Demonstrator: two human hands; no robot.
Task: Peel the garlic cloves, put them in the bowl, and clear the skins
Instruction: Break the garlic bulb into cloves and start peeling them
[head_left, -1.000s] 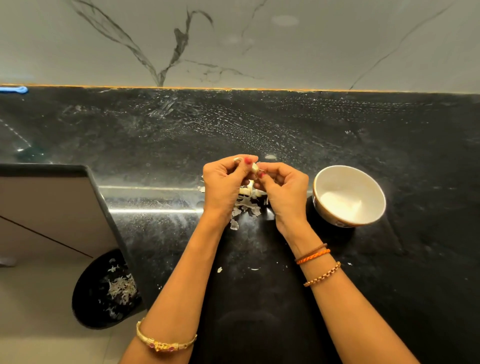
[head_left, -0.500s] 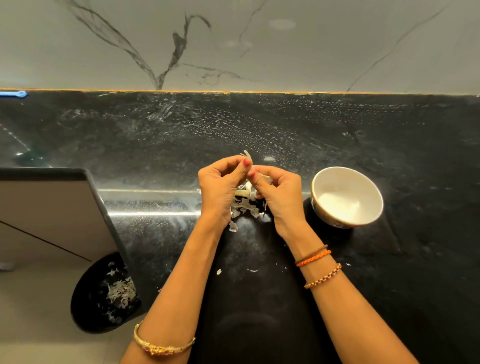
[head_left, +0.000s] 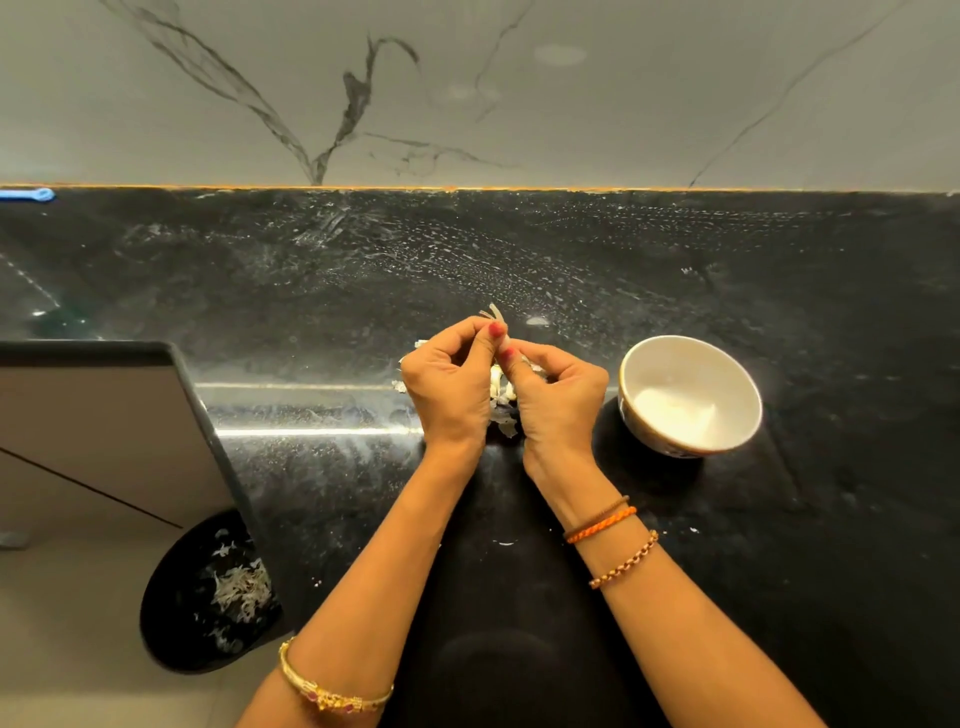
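Both hands work over the black counter (head_left: 571, 270) in the head view. My left hand (head_left: 449, 387) pinches a strip of papery garlic skin (head_left: 492, 313) that sticks up above its thumb. My right hand (head_left: 558, 397) pinches a garlic clove (head_left: 505, 343) against the left thumb; most of the clove is hidden by fingers. Beneath the hands lies a small pile of white skins and cloves (head_left: 501, 400). A white bowl (head_left: 639, 364) stands just right of my right hand, its inside looking bare.
A black bin (head_left: 171, 623) with skins inside stands on the floor at lower left, beside the counter's end. A few skin flakes (head_left: 505, 543) lie near the front. A blue object (head_left: 28, 195) rests at the far left by the marble wall.
The skin strip has been pulled up away from the clove and now stands above my left thumb. Both hands stayed in the same place over the pile.
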